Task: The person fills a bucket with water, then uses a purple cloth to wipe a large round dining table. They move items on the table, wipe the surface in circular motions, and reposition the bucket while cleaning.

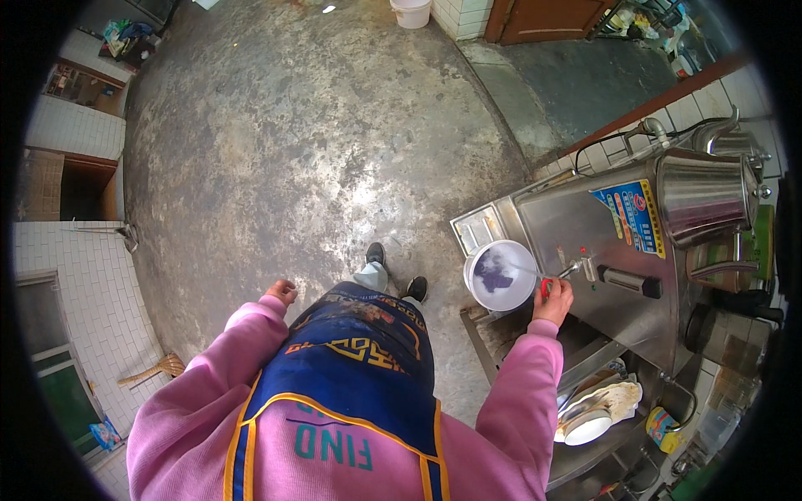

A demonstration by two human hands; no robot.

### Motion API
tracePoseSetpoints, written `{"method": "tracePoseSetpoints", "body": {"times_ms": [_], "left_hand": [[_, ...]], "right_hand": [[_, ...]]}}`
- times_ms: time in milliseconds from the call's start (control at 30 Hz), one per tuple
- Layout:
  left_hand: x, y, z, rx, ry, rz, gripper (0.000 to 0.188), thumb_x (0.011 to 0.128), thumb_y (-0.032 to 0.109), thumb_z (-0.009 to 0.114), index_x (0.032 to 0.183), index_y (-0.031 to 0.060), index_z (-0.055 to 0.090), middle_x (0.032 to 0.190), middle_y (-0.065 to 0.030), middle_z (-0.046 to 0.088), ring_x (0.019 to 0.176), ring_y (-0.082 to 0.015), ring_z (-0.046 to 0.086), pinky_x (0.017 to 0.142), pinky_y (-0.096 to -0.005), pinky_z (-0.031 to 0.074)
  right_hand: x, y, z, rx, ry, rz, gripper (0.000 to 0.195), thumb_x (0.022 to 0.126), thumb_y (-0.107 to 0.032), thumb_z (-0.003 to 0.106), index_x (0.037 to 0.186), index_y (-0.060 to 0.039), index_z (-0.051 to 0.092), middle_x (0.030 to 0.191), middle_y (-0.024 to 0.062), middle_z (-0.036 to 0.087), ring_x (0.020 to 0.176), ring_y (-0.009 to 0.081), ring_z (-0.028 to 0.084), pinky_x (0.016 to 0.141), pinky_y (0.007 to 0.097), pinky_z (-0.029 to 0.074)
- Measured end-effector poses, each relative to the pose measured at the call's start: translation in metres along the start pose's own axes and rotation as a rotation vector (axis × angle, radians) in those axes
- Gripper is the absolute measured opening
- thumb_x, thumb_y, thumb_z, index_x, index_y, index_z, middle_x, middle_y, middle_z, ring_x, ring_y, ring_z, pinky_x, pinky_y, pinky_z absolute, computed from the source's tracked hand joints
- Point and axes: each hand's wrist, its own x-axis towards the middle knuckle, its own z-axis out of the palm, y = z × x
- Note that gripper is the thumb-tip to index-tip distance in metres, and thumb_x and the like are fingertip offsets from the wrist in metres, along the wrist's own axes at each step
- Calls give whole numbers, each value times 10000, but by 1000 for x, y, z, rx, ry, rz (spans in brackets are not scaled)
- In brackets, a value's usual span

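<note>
My right hand (554,303) has its fingers on the red handle (546,287) of a metal tap (570,269) on the front of a stainless steel water boiler (564,219). A thin stream of water (525,270) runs from the tap into a white plastic bucket (529,294). Inside the bucket lies something purple (494,275), perhaps a cloth, with pale foam or steam over part of it. The bucket stands on a metal ledge beside the boiler. My left hand (282,292) hangs at my side with loosely bent fingers, holding nothing.
Soiled dishes (592,416) sit in the sink right of my arm, near a yellow packet (662,429). A large steel pot (708,197) stands on the boiler. Another white bucket (411,14) is far ahead on the concrete floor (301,144). A straw broom (166,366) leans at left.
</note>
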Motion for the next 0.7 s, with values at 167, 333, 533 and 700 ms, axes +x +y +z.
{"method": "tracePoseSetpoints", "body": {"times_ms": [167,333,533,700], "left_hand": [[9,-1,2,18,-19,14,311,764,221,637,1016,60,553,809,-104,638,728,-184,620,671,-311,489],[8,6,4,19,-28,5,303,765,221,638,1008,60,556,817,-106,636,732,-181,619,671,-308,491],[4,26,20,78,-48,43,294,769,214,630,1013,71,553,826,-112,637,737,-191,626,674,-313,493],[3,37,40,111,-72,69,302,780,212,609,1036,66,539,832,-115,642,735,-198,637,679,-313,491]], "right_hand": [[0,5,2,42,7,6,492,637,-102,713,1094,-69,532,1130,135,476,1057,326,445,910,400,370],[1,6,0,71,12,19,470,644,-82,706,1084,-55,545,1136,145,487,1061,329,451,909,395,377],[7,29,-4,320,-21,61,400,719,-104,657,1098,-36,550,1083,173,547,986,347,520,864,383,417],[16,47,-7,274,-30,220,372,827,-149,561,1163,-2,502,1083,210,546,978,357,527,857,372,423]]}}
